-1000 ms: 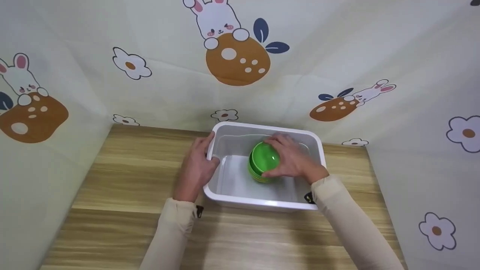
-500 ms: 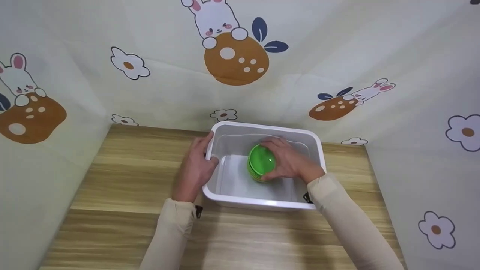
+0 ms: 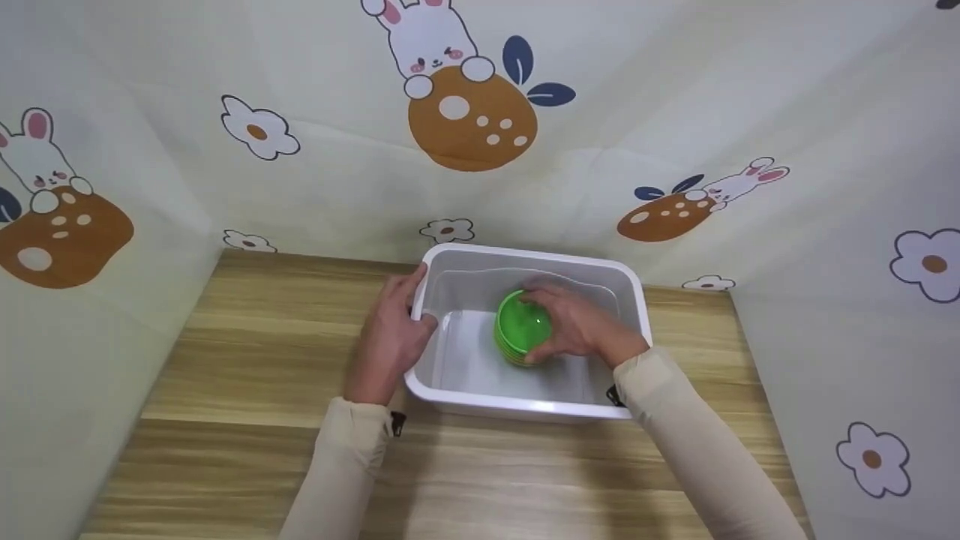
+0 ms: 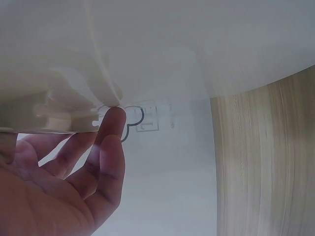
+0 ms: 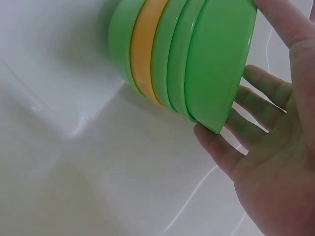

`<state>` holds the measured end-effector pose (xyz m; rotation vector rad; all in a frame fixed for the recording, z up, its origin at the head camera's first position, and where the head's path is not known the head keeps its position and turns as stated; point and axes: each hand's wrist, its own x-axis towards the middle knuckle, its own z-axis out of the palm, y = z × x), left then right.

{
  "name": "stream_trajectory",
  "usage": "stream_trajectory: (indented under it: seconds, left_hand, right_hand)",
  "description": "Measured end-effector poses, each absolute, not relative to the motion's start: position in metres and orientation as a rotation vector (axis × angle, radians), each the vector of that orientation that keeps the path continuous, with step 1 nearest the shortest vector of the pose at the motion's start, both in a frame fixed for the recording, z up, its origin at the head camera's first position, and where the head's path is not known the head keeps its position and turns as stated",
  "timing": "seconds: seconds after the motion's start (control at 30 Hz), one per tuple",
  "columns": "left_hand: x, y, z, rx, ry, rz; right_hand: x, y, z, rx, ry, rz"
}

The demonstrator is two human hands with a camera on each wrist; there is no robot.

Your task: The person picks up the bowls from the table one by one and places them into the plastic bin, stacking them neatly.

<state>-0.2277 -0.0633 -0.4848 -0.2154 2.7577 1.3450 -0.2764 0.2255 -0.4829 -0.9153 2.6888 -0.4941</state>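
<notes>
In the head view my left hand [image 3: 394, 330] grips the left rim of a white plastic bin [image 3: 517, 407], thumb inside and fingers outside. Its curled fingers show under the rim in the left wrist view. My right hand [image 3: 577, 322] reaches into the bin and holds the rim of the top green bowl [image 3: 521, 322] between thumb and fingers. That bowl sits nested on a stack of several bowls. The right wrist view shows the stack side-on: green bowls with one orange bowl [image 5: 145, 49] among them. Part of the far rim is hidden behind the hand.
The bin stands on a wood-grain table [image 3: 247, 375], close to the back curtain [image 3: 330, 187] printed with rabbits and flowers. Curtains also rise on the left and right sides. A small black item [image 3: 617, 395] shows by the right sleeve.
The right hand has moved slightly down and left with the top green bowl, which has gone from tilted above the stack to nested in it. The left hand stays on the rim.
</notes>
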Motion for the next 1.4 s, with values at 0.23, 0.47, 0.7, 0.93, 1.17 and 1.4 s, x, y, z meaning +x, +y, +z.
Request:
stream_trajectory:
  seconds: [0.23,0.47,0.7,0.93,1.17,1.4]
  left_hand:
    - [-0.229,-0.063,-0.485,-0.212,2.754,1.348]
    - [-0.227,-0.065,-0.485,-0.182,2.782,1.369]
    - [-0.227,-0.066,-0.485,-0.184,2.767,1.39]
    - [-0.227,-0.065,-0.484,-0.205,2.756,1.369]
    - [-0.23,-0.066,-0.483,-0.149,2.802,1.259]
    - [-0.229,-0.07,-0.483,0.003,2.904,1.112]
  right_hand:
    - [-0.277,0.225,-0.481,-0.846,2.652,-0.503]
    - [-0.277,0.225,-0.481,-0.905,2.639,-0.57]
    - [-0.277,0.225,-0.482,-0.97,2.63,-0.575]
    - [-0.277,0.227,-0.483,-0.934,2.623,-0.589]
    - [-0.28,0.233,-0.472,-0.812,2.68,-0.653]
    - [-0.28,0.241,-0.462,-0.692,2.688,-0.772]
